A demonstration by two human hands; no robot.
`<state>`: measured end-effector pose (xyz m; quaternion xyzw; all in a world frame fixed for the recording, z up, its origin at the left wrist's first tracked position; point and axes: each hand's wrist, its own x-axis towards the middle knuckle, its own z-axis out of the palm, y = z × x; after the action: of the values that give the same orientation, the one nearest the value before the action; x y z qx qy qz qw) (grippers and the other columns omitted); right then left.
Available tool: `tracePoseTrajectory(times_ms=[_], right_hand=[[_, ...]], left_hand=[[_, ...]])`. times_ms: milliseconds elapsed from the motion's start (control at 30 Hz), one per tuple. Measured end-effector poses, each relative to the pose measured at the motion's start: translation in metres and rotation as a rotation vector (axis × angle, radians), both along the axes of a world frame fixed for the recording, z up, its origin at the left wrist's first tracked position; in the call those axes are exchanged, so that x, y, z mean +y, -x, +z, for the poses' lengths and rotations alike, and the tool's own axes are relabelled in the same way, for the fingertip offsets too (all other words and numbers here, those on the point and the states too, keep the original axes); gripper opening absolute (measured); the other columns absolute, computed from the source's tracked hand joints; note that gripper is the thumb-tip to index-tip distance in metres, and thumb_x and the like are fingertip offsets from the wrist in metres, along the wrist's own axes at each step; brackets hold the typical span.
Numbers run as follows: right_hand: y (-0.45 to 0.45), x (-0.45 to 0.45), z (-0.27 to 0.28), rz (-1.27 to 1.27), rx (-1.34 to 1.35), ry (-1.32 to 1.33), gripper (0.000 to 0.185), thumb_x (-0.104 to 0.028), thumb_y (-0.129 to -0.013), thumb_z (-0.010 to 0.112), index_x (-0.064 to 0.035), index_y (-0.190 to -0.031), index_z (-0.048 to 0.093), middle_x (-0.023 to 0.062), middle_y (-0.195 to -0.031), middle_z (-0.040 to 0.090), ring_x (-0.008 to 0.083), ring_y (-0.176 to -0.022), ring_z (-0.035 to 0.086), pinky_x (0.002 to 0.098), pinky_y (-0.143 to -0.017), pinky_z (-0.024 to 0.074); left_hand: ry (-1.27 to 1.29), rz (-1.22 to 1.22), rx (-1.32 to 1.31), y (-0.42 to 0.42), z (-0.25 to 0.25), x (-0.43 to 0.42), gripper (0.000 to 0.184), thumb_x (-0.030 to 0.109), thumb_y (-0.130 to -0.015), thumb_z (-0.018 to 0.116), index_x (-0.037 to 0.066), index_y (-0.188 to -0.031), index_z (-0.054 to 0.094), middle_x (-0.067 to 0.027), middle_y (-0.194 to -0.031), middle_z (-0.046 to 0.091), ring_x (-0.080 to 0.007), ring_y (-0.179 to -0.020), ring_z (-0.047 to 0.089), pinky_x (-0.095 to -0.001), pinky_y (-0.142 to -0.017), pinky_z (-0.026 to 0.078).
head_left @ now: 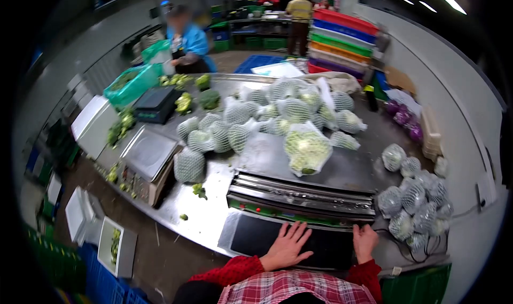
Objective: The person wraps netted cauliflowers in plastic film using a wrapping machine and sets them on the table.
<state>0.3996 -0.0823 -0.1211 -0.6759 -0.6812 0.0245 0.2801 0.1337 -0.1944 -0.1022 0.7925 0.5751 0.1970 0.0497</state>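
Observation:
My left hand (287, 246) lies flat with fingers spread on the black plate (251, 234) at the front of a wrapping machine (299, 198). At the plate's right end, the fingers of my right hand (365, 242) are curled in near the machine's front corner; whatever they may hold is hidden. Red lights show on the machine's green front strip. Just behind its metal bars sits a cauliflower (307, 150) in a white foam net. More net-covered heads (291, 109) are heaped behind it. On the right lies a pile of film-wrapped heads (411, 197).
Left on the steel table stand a scale (149, 151), a dark box-shaped device (156, 105) and loose broccoli (209, 99). Purple vegetables (404, 121) lie at the right wall. Stacked coloured crates (342, 42) rise behind. A person in blue (189, 42) stands across the table.

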Motion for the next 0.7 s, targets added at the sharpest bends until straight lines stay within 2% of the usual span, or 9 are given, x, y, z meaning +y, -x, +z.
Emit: tracePoseTrajectory(times_ms=[433,533,633,667,700], right_hand=[[0.002,-0.002,0.0,0.028,-0.007,-0.056,0.035,-0.031,-0.078,0.073,-0.0027,-0.067,0.055,0.015,-0.062,0.058,0.0365,-0.059,0.058,0.0468,-0.054,0.0438],[0.004,-0.004,0.005,0.037,0.002,-0.03,0.035,-0.031,-0.078,0.073,-0.0022,-0.068,0.055,0.0158,-0.062,0.058,0.0371,-0.059,0.057,0.0464,-0.054,0.0436],[-0.007,0.002,-0.018,0.104,0.069,-0.06,0.035,-0.028,-0.079,0.072,-0.0015,-0.067,0.053,0.0165,-0.06,0.056,0.0366,-0.056,0.056,0.0444,-0.054,0.0427],[-0.005,0.003,-0.015,0.043,0.037,0.003,0.035,-0.027,-0.078,0.073,-0.0019,-0.066,0.052,0.0158,-0.059,0.055,0.0358,-0.055,0.055,0.0441,-0.053,0.0424],[-0.003,0.003,-0.012,0.061,0.034,-0.023,0.035,-0.028,-0.078,0.073,-0.002,-0.065,0.052,0.0153,-0.058,0.055,0.0352,-0.054,0.054,0.0437,-0.052,0.0423]], left_hand=[[0.013,-0.006,0.015,-0.002,0.004,0.002,0.069,0.055,-0.089,0.054,0.003,-0.134,0.048,-0.0194,-0.142,0.042,-0.035,-0.133,0.036,-0.0547,-0.111,0.02],[0.008,-0.001,0.026,-0.002,0.001,0.004,0.07,0.055,-0.089,0.053,0.002,-0.134,0.048,-0.0197,-0.142,0.042,-0.0356,-0.133,0.037,-0.0551,-0.111,0.02],[-0.012,-0.008,-0.017,0.0,-0.002,0.0,0.069,0.054,-0.091,0.051,0.001,-0.134,0.048,-0.0211,-0.142,0.042,-0.0373,-0.134,0.036,-0.0549,-0.111,0.021],[0.018,-0.03,-0.052,0.001,-0.002,-0.001,0.068,0.051,-0.091,0.051,-0.001,-0.136,0.045,-0.024,-0.144,0.038,-0.0394,-0.135,0.033,-0.0569,-0.111,0.021],[-0.007,-0.009,-0.05,0.002,-0.003,-0.001,0.068,0.052,-0.092,0.051,0.0,-0.135,0.046,-0.023,-0.143,0.04,-0.0385,-0.135,0.034,-0.0552,-0.111,0.021]])
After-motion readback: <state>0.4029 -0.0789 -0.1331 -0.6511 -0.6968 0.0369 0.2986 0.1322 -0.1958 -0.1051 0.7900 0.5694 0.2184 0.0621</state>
